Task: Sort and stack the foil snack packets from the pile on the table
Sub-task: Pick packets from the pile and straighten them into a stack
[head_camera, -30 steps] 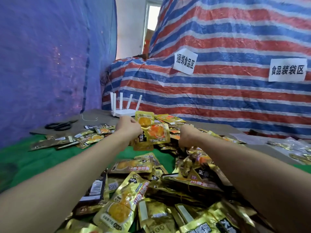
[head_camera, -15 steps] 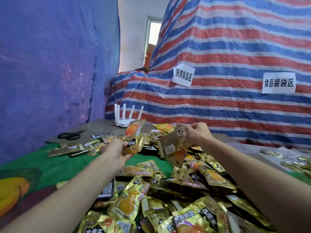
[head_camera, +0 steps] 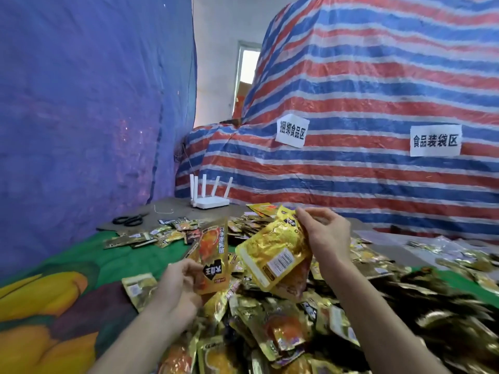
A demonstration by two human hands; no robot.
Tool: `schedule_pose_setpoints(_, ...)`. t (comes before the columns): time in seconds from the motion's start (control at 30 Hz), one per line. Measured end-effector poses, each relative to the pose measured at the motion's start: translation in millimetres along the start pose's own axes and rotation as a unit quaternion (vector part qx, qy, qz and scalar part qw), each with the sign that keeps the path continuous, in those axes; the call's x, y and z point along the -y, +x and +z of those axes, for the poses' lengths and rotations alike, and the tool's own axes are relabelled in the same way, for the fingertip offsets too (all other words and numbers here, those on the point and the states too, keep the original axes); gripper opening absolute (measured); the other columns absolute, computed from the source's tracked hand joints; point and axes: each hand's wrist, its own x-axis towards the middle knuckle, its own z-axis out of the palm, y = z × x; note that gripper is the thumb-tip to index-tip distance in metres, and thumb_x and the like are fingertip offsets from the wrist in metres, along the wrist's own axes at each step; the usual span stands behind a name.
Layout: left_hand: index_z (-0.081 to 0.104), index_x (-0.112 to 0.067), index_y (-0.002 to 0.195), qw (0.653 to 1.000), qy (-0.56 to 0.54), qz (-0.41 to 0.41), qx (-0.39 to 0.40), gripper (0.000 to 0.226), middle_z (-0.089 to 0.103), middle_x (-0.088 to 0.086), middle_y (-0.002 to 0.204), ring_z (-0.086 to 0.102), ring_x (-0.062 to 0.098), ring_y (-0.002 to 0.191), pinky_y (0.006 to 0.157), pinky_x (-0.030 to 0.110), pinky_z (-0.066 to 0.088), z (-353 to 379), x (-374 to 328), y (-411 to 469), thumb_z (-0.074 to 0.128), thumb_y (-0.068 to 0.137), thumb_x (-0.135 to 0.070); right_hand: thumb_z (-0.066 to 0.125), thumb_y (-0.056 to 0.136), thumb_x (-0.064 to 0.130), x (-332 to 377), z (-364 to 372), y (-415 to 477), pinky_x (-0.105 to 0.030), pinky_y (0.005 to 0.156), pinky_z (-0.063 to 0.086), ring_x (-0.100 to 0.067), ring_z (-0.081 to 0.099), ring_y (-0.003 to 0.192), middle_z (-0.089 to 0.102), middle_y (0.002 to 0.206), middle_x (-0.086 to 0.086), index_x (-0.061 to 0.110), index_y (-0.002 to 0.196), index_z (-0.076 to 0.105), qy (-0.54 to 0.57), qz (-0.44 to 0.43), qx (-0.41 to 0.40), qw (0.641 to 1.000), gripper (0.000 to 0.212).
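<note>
Head view: left hand (head_camera: 175,288) grip pinches orange-front packet (head_camera: 213,252), long axis upright; right hand (head_camera: 327,237) grip pinches barcode-side packet (head_camera: 272,256) at its 3 o'clock.

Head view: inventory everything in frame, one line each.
Pile of gold foil snack packets: many, gold-orange, centre to right foreground.
Orange-fronted foil packet: one, in left hand.
Gold foil packet, barcode side out: one, in right hand.
Black scissors: one, far left on grey-brown board.
White router with antennas: one, back of board.
Green fruit-print cloth: one, under pile.
Blue tarp: one, left.
Red-white-blue striped tarp: one, back and right.
White paper signs: two, on striped tarp.
Left hand: grips orange-fronted packet.
Right hand: pinches barcode packet.
</note>
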Motion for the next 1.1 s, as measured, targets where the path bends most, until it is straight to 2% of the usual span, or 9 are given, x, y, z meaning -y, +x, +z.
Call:
schedule_pose_setpoints(0.17, 0.062, 0.002, 0.116, 0.999, 0.025, -0.016, 0.011, 0.044, 0.074, 0.024, 0.093, 0.07, 0.032, 0.069, 0.072, 0.04, 0.049, -1, 18, -8, 0.064, 0.076, -0.015, 0.084, 0.081, 0.032, 4, -10, -48, -0.026, 0.075, 0.055, -0.005, 0.07, 0.08, 0.074, 0.084, 0.008, 0.025, 0.083, 0.074, -0.047, -0.092, -0.009, 0.995, 0.012)
schedule_pose_setpoints(0.3, 0.065, 0.003, 0.122, 0.998, 0.039, 0.015, 0.041, 0.043, 0.069, 0.027, 0.117, 0.069, 0.038, 0.092, 0.084, 0.047, 0.059, -16, 8, -7, 0.065, 0.081, -0.011, 0.085, 0.079, 0.033, 4, -16, -62, -0.023, 0.071, 0.054, 0.0, 0.067, 0.08, 0.068, 0.082, 0.019, 0.029, 0.086, 0.069, -0.122, -0.17, -0.01, 0.978, 0.017)
schedule_pose_setpoints(0.43, 0.07, -0.002, 0.116, 0.991, 0.052, 0.045, 0.113, 0.036, 0.072, 0.023, 0.107, 0.074, 0.035, 0.084, 0.065, 0.043, 0.062, -29, -6, -5, 0.061, 0.081, -0.003, 0.085, 0.078, 0.031, 5, -19, -72, -0.018, 0.063, 0.056, 0.004, 0.068, 0.076, 0.064, 0.08, 0.024, 0.037, 0.088, 0.061, -0.133, -0.226, -0.032, 0.965, 0.027)
schedule_pose_setpoints(0.53, 0.073, -0.005, 0.113, 0.979, 0.086, 0.036, 0.182, 0.035, 0.072, 0.024, 0.108, 0.074, 0.035, 0.09, 0.07, 0.047, 0.061, -22, 5, -9, 0.066, 0.079, -0.001, 0.084, 0.078, 0.032, -2, -15, -79, -0.024, 0.066, 0.056, 0.001, 0.068, 0.075, 0.068, 0.079, 0.022, 0.038, 0.086, 0.062, -0.123, -0.216, -0.019, 0.968, 0.025)
schedule_pose_setpoints(0.67, 0.063, -0.021, 0.128, 0.942, 0.239, 0.02, 0.235, 0.053, 0.068, 0.019, 0.124, 0.067, 0.037, 0.111, 0.092, 0.055, 0.055, -4, 29, -22, 0.076, 0.077, -0.017, 0.082, 0.082, 0.027, -8, -9, -84, -0.008, 0.063, 0.047, 0.001, 0.067, 0.076, 0.068, 0.089, 0.022, 0.027, 0.084, 0.067, -0.081, -0.22, -0.024, 0.972, 0.015)
schedule_pose_setpoints(0.83, 0.051, -0.021, 0.131, 0.935, 0.281, 0.097, 0.195, 0.053, 0.073, 0.01, 0.117, 0.071, 0.028, 0.105, 0.076, 0.034, 0.06, 9, 43, -30, 0.068, 0.081, -0.014, 0.065, 0.094, 0.04, -2, 0, -94, -0.032, 0.054, 0.052, -0.019, 0.062, 0.062, 0.068, 0.074, -0.001, 0.02, 0.081, 0.068, 0.011, -0.144, -0.034, 0.989, 0.024)
schedule_pose_setpoints(0.97, 0.047, -0.028, 0.137, 0.946, 0.234, 0.186, 0.122, 0.065, 0.073, 0.009, 0.116, 0.071, 0.026, 0.105, 0.078, 0.04, 0.061, 11, 44, -26, 0.069, 0.078, -0.012, 0.049, 0.093, 0.058, 1, 7, -102, -0.044, 0.063, 0.058, -0.03, 0.071, 0.073, 0.073, 0.081, -0.014, 0.011, 0.093, 0.07, 0.109, -0.001, 0.082, 0.991, 0.052)
schedule_pose_setpoints(1.03, 0.04, -0.045, 0.141, 0.941, 0.23, 0.233, 0.09, 0.081, 0.071, 0.007, 0.122, 0.068, 0.027, 0.111, 0.087, 0.048, 0.058, 10, 42, -24, 0.071, 0.076, -0.01, 0.051, 0.096, 0.05, -3, 15, -110, -0.035, 0.065, 0.061, -0.022, 0.074, 0.086, 0.076, 0.094, -0.005, 0.017, 0.106, 0.066, 0.11, 0.014, 0.167, 0.98, 0.038)
schedule_pose_setpoints(1.1, 0.035, -0.043, 0.146, 0.929, 0.254, 0.256, 0.078, 0.086, 0.071, 0.0, 0.123, 0.067, 0.02, 0.114, 0.09, 0.035, 0.058, 8, 45, -25, 0.072, 0.076, -0.009, 0.054, 0.103, 0.034, -10, 24, -119, -0.028, 0.073, 0.059, -0.01, 0.071, 0.091, 0.073, 0.101, 0.009, 0.028, 0.114, 0.059, 0.051, -0.022, 0.19, 0.98, 0.014)
